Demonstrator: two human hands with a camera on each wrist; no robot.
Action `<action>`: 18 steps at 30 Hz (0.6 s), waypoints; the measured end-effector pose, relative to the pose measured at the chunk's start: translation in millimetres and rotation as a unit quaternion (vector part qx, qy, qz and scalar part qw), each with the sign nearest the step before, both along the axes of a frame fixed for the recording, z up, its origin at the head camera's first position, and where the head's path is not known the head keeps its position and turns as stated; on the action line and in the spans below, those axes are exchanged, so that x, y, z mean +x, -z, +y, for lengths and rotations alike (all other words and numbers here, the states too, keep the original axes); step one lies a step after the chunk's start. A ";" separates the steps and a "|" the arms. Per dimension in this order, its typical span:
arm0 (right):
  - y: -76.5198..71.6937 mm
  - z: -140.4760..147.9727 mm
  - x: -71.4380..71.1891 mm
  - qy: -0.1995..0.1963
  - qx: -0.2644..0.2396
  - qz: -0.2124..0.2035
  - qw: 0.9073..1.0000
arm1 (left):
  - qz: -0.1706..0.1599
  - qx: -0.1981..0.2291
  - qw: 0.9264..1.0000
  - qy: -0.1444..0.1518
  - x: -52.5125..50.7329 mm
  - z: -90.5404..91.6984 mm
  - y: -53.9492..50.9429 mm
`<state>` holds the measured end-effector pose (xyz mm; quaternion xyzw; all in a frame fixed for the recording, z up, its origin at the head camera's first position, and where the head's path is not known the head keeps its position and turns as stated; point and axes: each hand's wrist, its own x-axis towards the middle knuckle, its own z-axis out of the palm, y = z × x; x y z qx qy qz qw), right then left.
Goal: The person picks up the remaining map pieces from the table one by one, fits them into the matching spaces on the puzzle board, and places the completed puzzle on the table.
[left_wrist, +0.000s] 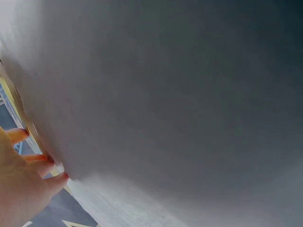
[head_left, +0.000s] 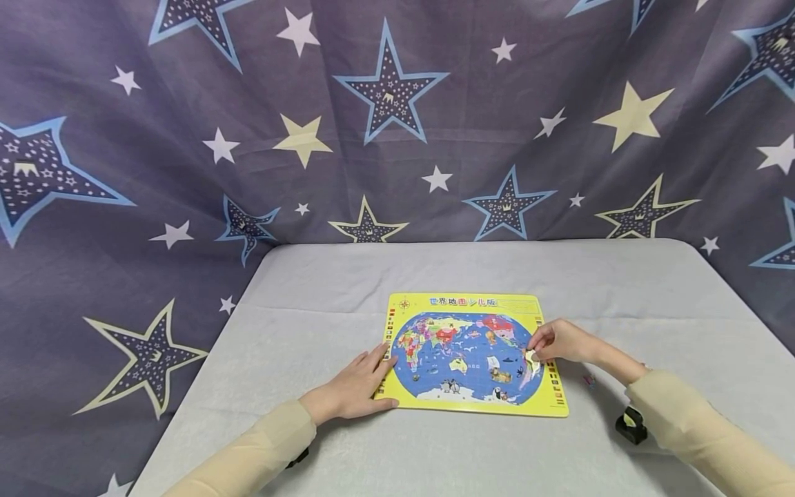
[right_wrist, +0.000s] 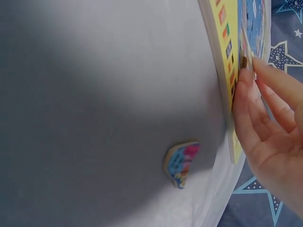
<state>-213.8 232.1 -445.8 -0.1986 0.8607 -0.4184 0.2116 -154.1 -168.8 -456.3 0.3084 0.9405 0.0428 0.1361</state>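
Observation:
A yellow-bordered world map puzzle board lies flat on the table, its blue oval filled with colourful continents and animals. My left hand rests on the board's left edge with fingers spread. At the right end of the oval, my right hand pinches a puzzle piece between thumb and fingers. In the right wrist view that piece shows edge-on, tilted against the board; whether it touches its slot I cannot tell. A loose puzzle piece, blue and pink, lies on the table to the right of the board.
A pale grey cloth covers the table. Behind and to the sides hangs a dark curtain with stars. A black wrist-worn device sits under the right forearm.

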 end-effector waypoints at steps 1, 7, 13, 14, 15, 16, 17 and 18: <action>-0.1 -0.3 0.4 -0.002 -0.001 0.001 1.000 | 0.000 0.000 1.000 0.000 0.2 0.0 -0.1; -0.5 -2.3 3.2 -0.003 -0.003 0.007 1.000 | -0.003 0.001 1.000 0.000 0.5 -0.3 0.0; -1.9 -3.6 6.3 0.002 0.002 0.014 1.000 | -0.002 0.001 1.000 -0.001 0.4 -0.2 0.7; -1.9 -3.6 6.6 0.004 0.003 0.014 1.000 | -0.002 0.001 1.000 -0.001 0.3 -0.2 0.7; -1.6 -3.5 6.6 0.006 0.003 0.013 1.000 | -0.002 0.001 1.000 -0.001 0.3 -0.2 0.7; -1.1 -3.1 6.5 0.008 0.003 0.014 1.000 | -0.001 0.001 1.000 -0.001 0.2 -0.1 0.7; -0.7 -2.8 6.3 0.009 0.002 0.014 1.000 | -0.001 0.001 1.000 0.000 0.2 0.0 0.6; -0.2 -2.4 6.1 0.009 0.000 0.013 1.000 | 0.000 0.001 1.000 0.000 0.0 0.0 0.5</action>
